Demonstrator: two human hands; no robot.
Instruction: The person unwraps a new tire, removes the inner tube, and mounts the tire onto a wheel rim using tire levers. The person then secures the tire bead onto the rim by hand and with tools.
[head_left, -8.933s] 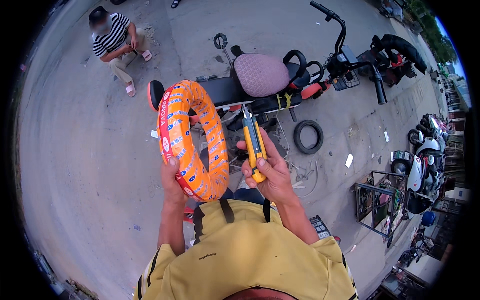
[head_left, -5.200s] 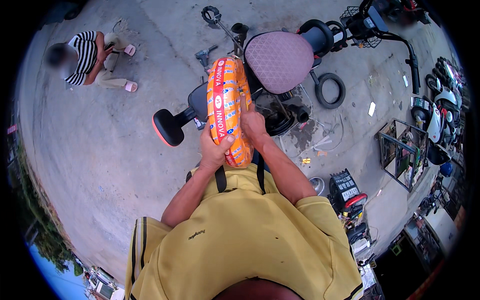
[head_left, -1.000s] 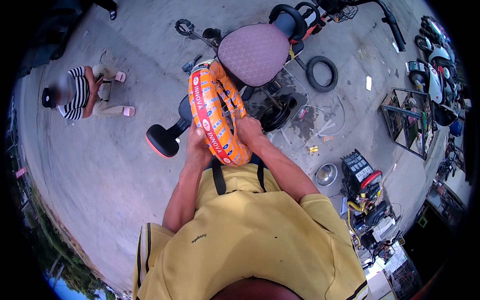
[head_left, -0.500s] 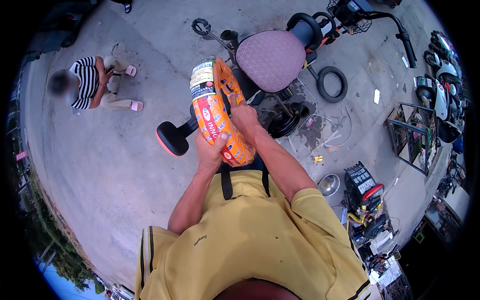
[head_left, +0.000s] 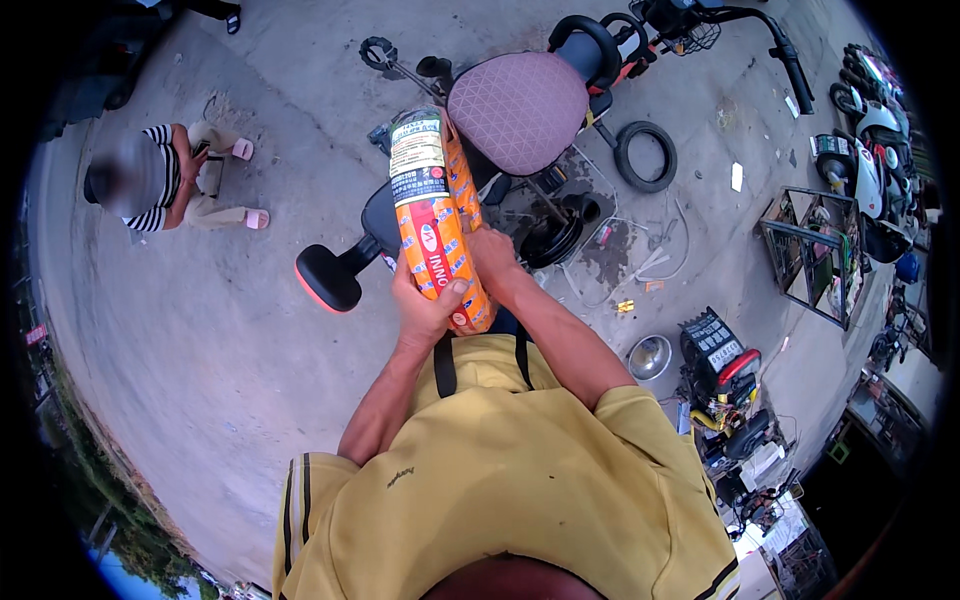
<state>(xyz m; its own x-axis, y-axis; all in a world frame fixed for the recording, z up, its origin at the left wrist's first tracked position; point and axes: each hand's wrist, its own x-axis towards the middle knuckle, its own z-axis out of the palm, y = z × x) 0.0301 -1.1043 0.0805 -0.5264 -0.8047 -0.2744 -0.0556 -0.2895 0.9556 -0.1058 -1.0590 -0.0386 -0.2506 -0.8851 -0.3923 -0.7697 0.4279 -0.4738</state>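
A tyre in orange wrapping (head_left: 432, 220), with a red band and a printed label at its far end, is held upright in front of my body. My left hand (head_left: 425, 305) grips its near left side, the thumb lying across the wrapping. Against its right side rests my right hand (head_left: 490, 255), with its fingers hidden behind or inside the tyre. Just beyond stands an electric scooter with a quilted pink-purple seat (head_left: 520, 112) and a black backrest pad (head_left: 328, 278).
An unwrapped black tyre (head_left: 645, 157) lies right of the scooter. A wheel hub (head_left: 553, 238), a round lamp (head_left: 650, 357), a metal frame rack (head_left: 812, 250) and scooter parts (head_left: 722, 365) are on the right. A person in a striped shirt (head_left: 155, 170) sits at far left.
The wrapped tyre has turned so its label and outer face show more and its hole less. My right hand's fingers have slipped out of sight behind it. The view has shifted slightly.
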